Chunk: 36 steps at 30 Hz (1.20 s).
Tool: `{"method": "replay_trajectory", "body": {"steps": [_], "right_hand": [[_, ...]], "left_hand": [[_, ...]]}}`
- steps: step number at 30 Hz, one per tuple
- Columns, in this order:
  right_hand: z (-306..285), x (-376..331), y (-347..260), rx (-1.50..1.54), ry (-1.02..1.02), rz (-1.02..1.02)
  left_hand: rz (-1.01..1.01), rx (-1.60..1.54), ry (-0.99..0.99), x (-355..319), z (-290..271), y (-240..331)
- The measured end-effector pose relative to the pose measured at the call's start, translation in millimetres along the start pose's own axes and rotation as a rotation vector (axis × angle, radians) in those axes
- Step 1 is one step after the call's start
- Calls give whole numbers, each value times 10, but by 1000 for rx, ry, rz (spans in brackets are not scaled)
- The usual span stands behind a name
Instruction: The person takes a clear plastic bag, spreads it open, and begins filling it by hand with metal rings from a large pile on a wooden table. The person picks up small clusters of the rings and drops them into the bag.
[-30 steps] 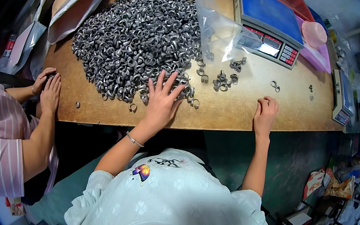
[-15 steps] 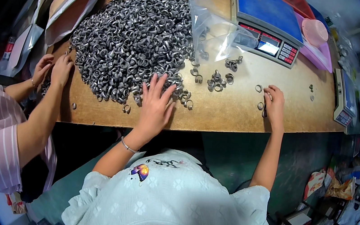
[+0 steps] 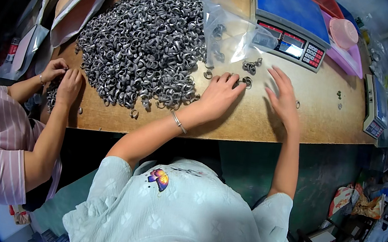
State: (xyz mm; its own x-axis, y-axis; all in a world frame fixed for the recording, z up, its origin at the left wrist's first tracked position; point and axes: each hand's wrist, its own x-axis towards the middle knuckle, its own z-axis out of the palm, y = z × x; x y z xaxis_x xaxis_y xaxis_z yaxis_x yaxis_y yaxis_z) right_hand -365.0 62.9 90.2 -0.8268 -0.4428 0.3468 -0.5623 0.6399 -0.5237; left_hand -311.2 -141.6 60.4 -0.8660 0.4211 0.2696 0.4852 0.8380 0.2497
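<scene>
A large heap of dark grey metal rings point(image 3: 145, 46) covers the left part of the wooden table. To its right, my left hand point(image 3: 222, 95) lies palm down over a few loose rings, fingers slightly apart and bent at the tips; its thumb and whatever is under the palm are hidden. One ring point(image 3: 248, 82) shows at its fingertips, and a small cluster of rings point(image 3: 250, 67) sits just beyond. My right hand point(image 3: 282, 98) is open with fingers spread, nothing visible in it. Another ring point(image 3: 297, 104) lies beside its wrist side.
A clear plastic bag point(image 3: 230, 32) lies beside the heap, before a blue-topped scale point(image 3: 291, 11). Pink baskets point(image 3: 344, 33) and a second scale point(image 3: 375, 105) stand right. A paper sack point(image 3: 79, 3) stands left, near a co-worker's hands point(image 3: 64, 82). The table edge runs before me.
My left hand has moved right, from the heap's front edge onto the loose rings. My right hand has shifted slightly left and its fingers have spread from a pinch.
</scene>
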Motion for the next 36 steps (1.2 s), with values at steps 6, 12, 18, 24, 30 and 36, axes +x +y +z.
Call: {"method": "replay_trajectory", "body": {"steps": [6,12,18,24,30,36], "right_hand": [[310,341,100,-63,-175,-22],[64,119,114,304,-206,439],[167,44,405,-152,126,263],[232,69,-48,-176,50,-92],[267,43,47,-210,123,21],[380,25,-108,-114,-25,-145]], "left_hand": [[-58,-291,114,62,26,-193],[-602,-1168,92,187,-108,-376],[-621,-1332,214,265,-118,-356],[-414,-1238,284,270,17,-420],[-518,-1013,133,242,-133,-358],[-352,-921,199,228,-118,-358]]}}
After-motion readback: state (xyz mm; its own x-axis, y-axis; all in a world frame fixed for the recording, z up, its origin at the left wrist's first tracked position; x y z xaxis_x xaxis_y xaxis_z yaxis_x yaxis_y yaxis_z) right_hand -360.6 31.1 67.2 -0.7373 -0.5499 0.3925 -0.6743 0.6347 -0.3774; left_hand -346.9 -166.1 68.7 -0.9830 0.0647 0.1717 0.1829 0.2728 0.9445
